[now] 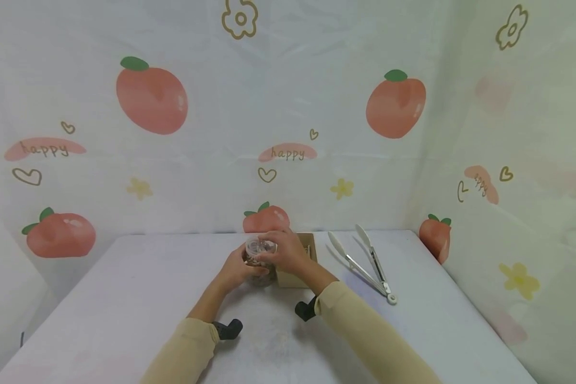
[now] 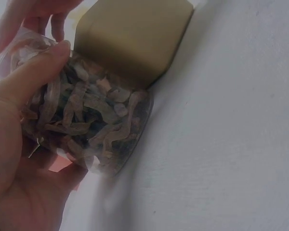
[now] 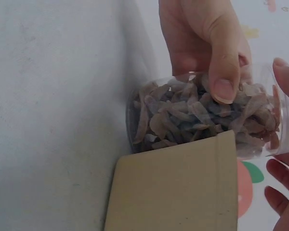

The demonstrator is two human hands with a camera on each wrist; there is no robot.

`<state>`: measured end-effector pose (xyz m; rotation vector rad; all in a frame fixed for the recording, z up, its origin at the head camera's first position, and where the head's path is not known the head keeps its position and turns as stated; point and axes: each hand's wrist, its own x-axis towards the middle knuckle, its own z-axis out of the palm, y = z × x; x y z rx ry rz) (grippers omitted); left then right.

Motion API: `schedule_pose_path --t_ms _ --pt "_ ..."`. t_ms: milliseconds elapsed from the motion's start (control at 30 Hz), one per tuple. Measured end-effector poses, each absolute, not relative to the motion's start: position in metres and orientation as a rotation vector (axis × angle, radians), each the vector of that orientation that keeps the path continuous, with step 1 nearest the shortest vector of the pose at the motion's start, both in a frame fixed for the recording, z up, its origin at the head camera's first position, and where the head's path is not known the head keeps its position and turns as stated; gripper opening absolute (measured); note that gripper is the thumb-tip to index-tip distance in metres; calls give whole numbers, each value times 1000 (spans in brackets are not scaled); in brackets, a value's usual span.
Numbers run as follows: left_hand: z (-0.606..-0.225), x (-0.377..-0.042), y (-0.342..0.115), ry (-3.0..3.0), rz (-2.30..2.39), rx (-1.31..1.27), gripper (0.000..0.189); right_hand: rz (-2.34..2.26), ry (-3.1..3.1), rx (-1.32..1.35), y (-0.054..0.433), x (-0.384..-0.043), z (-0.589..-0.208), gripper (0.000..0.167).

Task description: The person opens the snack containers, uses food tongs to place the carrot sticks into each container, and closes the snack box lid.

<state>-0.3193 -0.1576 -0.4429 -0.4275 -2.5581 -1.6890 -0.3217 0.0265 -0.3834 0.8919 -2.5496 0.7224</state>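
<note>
A clear plastic jar (image 1: 261, 279) packed with dried, brownish strips stands on the table. My left hand (image 1: 236, 270) grips its side, the thumb lying across the front of the jar (image 2: 89, 113) in the left wrist view. Over the top, my right hand (image 1: 289, 252) holds the clear lid (image 1: 255, 247), thumb on one side and fingers on the other. The right wrist view shows the left thumb pressed to the jar wall (image 3: 183, 113), and the right fingertips around the lid end.
Right beside the jar stands a tan box (image 1: 290, 280) with an open top and something inside. White-tipped metal tongs (image 1: 365, 274) lie spread farther right on the white table (image 1: 139, 298). A fruit-printed cloth (image 1: 288, 96) hangs behind the table's back edge.
</note>
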Motion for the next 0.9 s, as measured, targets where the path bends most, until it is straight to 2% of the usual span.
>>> schedule_pose_path --t_ms 367,667,900 --pt "-438 -317 -158 -2669 -1608 -451 95 769 -2636 1002 46 -325 -380 60" --pt "-427 -312 -171 -2775 -1448 -465 105 874 -2682 939 93 -324 -372 45" --pt "-428 -311 -200 -2823 -1122 -479 90 759 -2664 829 147 -322 -375 38"
